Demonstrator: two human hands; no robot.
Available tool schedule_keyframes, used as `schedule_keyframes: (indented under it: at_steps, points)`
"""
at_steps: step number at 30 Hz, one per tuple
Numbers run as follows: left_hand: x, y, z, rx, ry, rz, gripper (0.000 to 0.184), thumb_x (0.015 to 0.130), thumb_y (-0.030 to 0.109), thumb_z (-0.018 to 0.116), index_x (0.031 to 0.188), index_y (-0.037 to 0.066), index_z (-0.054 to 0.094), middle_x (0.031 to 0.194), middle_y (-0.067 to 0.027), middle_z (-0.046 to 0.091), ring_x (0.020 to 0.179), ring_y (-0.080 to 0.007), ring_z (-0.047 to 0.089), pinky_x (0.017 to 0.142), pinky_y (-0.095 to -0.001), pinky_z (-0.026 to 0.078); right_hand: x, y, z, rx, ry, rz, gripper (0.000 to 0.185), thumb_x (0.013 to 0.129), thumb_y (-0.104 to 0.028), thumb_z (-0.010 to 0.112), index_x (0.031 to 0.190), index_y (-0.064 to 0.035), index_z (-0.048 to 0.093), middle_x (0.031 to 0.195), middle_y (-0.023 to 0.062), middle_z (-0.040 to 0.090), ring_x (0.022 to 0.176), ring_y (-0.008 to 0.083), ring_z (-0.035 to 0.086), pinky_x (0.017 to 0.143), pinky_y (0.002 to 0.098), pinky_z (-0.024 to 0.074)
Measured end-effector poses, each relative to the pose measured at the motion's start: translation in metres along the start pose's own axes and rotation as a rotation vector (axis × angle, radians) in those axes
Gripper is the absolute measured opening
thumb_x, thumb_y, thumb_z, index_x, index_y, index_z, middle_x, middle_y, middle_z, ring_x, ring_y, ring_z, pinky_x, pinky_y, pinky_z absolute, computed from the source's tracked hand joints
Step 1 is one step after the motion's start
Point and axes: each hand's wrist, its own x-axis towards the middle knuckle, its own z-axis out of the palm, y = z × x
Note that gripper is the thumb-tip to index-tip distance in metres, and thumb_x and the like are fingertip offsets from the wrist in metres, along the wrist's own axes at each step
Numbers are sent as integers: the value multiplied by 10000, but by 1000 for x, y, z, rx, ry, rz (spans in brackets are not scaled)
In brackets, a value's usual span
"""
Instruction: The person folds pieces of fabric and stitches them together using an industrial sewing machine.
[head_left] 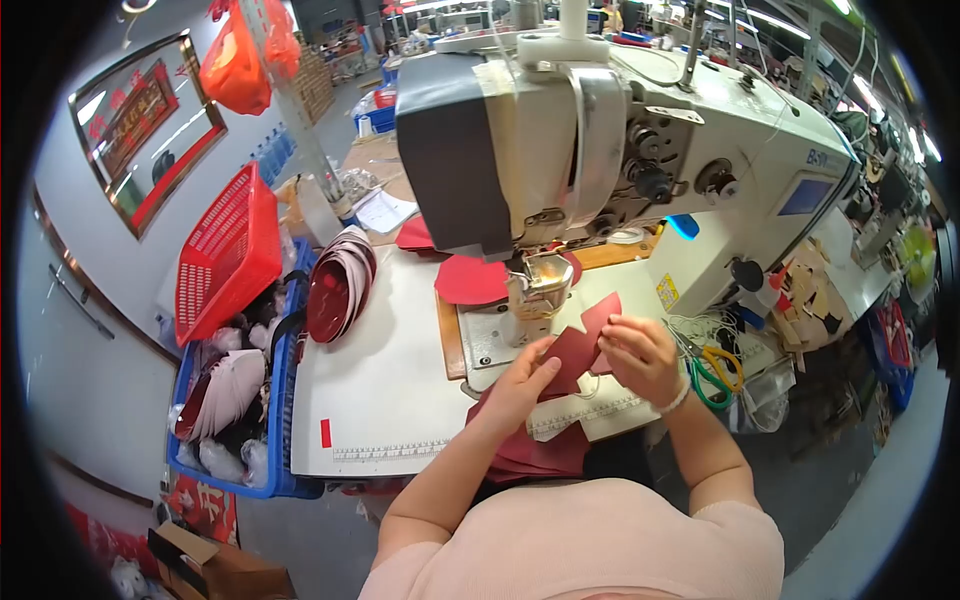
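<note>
Nearest, below the sewing machine: dark-red cut pieces overlapping at the bench edge. Just above them, in front of the needle area, left hand and right hand both grasping a notched red piece, fingers pinching it from opposite sides. Right of the machine's needle area, green- and yellow-handled scissors beside loose white thread. Left of the machine, a printed ruler scale along the bench edge; farther up, nested curved pieces, dark red and pale. At the machine's bed, a rounded red piece. Well left of it, a red basket tilted above a blue crate.
</note>
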Motion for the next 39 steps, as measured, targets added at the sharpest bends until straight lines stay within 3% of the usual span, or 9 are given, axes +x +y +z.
schedule_keyframes:
  at_steps: [3, 6, 9, 11, 14, 21, 30, 36, 39]
  points:
    - [0, -8, 1, -278, 51, -48, 246, 978, 98, 508, 1204, 10, 549, 1199, -91, 539, 1046, -117, 540, 871, -248, 480, -11, -31, 24, 342, 149, 198, 252, 705, 97, 688, 917, -37, 666, 989, 83, 654, 936, 204, 653, 739, 293, 540]
    - [-4, -12, 5, -433, 129, 125, 154, 959, 15, 489, 1074, 6, 592, 1142, -92, 600, 980, -137, 593, 854, -269, 491, -25, -70, 45, 1271, 322, 809, 227, 807, 103, 616, 1010, 6, 647, 990, 101, 660, 955, 125, 620, 827, 257, 505]
    - [-17, -5, -6, -144, 258, 221, 50, 892, -21, 581, 932, 1, 603, 1068, -91, 626, 912, -132, 610, 797, -258, 506, -17, -68, 45, 1247, 130, 1183, 213, 853, 67, 590, 1057, 26, 632, 1031, 94, 657, 958, 121, 614, 856, 255, 491]
    - [-28, 9, -7, 244, 319, 302, 65, 856, -16, 637, 911, 1, 608, 1030, -92, 634, 840, -108, 625, 721, -216, 523, -5, -62, 43, 1299, 37, 1155, 216, 878, -14, 617, 1084, 48, 635, 997, 91, 674, 907, 124, 639, 811, 244, 513]
    - [-31, 4, -9, 268, 332, 428, 83, 825, -48, 652, 878, 1, 612, 1011, -87, 639, 786, -81, 613, 666, -182, 500, 5, -60, 38, 1062, -211, 979, 222, 848, -61, 679, 1040, 51, 671, 909, 98, 710, 810, 116, 674, 717, 243, 548]
    - [-32, -1, -20, 268, 358, 371, 80, 812, -46, 663, 851, 6, 617, 1010, -76, 640, 794, -75, 598, 681, -185, 490, 11, -64, 39, 1026, -256, 1051, 203, 826, -35, 698, 1005, 58, 684, 864, 90, 714, 767, 102, 669, 696, 232, 551]
    - [-29, -3, -19, 248, 362, 361, 102, 813, -21, 680, 891, 2, 620, 1035, -82, 627, 844, -103, 605, 720, -212, 504, 5, -62, 47, 1149, -235, 1175, 158, 838, -35, 690, 971, 50, 689, 823, 65, 697, 724, 86, 643, 649, 219, 531]
    - [-14, 7, -19, -52, 285, 153, 152, 860, 99, 666, 960, -9, 630, 931, -66, 654, 823, -124, 619, 738, -253, 514, 5, -63, 59, 1367, -68, 1192, 176, 866, -47, 669, 1015, 48, 670, 907, 64, 689, 798, 89, 631, 716, 208, 512]
    - [6, 39, -20, 215, 328, 203, 214, 872, 167, 651, 997, -5, 631, 866, -49, 661, 793, -120, 622, 713, -254, 513, 11, -62, 58, 1278, 28, 1158, 204, 867, -67, 672, 1046, 30, 666, 919, 54, 696, 851, 97, 649, 759, 216, 518]
